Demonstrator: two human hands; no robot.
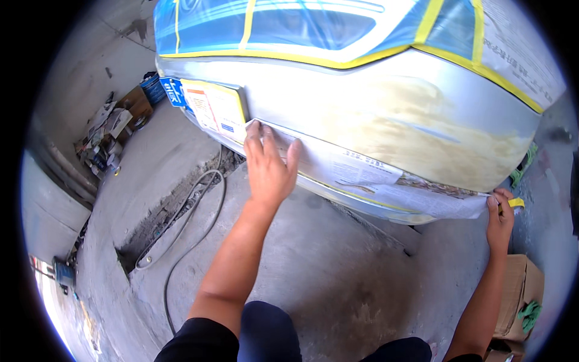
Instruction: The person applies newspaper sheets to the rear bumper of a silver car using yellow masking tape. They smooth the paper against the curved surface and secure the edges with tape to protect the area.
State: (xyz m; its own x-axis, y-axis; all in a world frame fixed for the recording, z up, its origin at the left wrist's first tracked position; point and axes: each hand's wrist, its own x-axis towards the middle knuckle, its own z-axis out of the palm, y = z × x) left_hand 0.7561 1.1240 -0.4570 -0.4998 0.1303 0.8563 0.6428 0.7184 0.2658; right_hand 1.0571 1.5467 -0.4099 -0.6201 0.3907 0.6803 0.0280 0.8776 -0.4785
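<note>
A long newspaper sheet (356, 172) lies along the lower part of a car bumper (289, 96), which has pale sanded filler patches. My left hand (271, 166) presses its fingertips on the sheet's upper edge, next to the paper-covered number plate (211, 105); its fingers are stretched out and the thumb stands apart. At the sheet's right end, by the bumper's corner, my right hand (500, 217) is closed on the paper's edge. Yellow masking tape (515, 203) sticks out beside its fingers; whether it is a roll or a strip I cannot tell.
Blue film (313, 27) edged with yellow tape covers the car above. A grey hose (220, 205) loops over a trench (154, 226) in the concrete floor. A cardboard box (518, 289) with a green glove or cloth stands near my right arm. Clutter (108, 130) lines the left wall.
</note>
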